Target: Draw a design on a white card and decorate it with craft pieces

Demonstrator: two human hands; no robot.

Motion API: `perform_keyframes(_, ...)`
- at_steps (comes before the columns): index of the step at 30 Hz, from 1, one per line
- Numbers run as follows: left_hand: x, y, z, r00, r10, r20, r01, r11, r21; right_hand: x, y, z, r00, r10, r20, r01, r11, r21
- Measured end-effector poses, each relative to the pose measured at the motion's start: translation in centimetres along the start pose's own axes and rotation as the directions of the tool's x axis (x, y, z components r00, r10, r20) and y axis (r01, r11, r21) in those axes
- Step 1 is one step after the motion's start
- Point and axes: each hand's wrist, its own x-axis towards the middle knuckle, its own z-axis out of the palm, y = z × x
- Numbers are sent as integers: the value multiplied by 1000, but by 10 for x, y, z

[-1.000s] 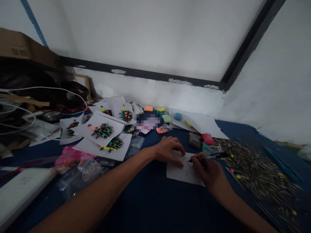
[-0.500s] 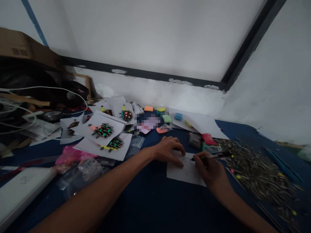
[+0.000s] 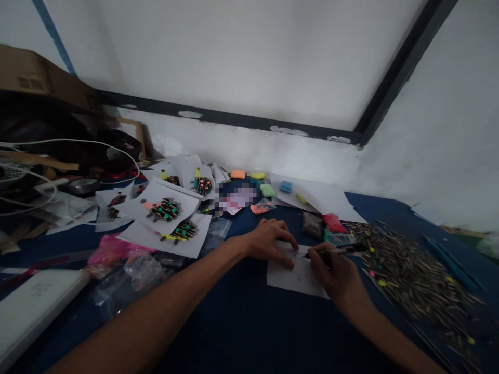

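Note:
A small white sheet of paper [image 3: 288, 278] lies on the dark blue table cover, with faint dark marks on its upper half. My left hand [image 3: 271, 241] rests on its upper left part, thumb and fingers apart, holding nothing. Between the fingers of my right hand [image 3: 335, 270] is a pen [image 3: 343, 250], its tip on the paper near the marks and its dark end pointing right. What the marks say is too small to read.
Sunflower seeds [image 3: 421, 280] are heaped at the right. Hedgehog figures made of seeds and clay sit on paper sheets [image 3: 187, 205] at the left. Clay packets [image 3: 286, 186] lie at the back. Plastic bags [image 3: 144, 270] and a white box [image 3: 39, 311] stand left; a cardboard box [image 3: 42, 75] is behind.
The pen tip and my right hand have shifted slightly to the left along the paper. My left hand stays in place on the sheet.

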Motion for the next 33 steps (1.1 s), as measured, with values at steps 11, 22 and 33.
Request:
perform_keyframes(11,0,1,-1,1000,0,0,0,1000,1,-1,3,1,1000,1,6,-1,1000,-21)
perform_keyframes(22,0,0,0,1000,-10,2,10,1000,5,-1,6,3,1000,-14,-4,14,999,-30)
perform_keyframes(33,-1,0,0,1000,-1,2,1,1000,2,-1,-2,-1,1000,-4,1,4,1000,-14)
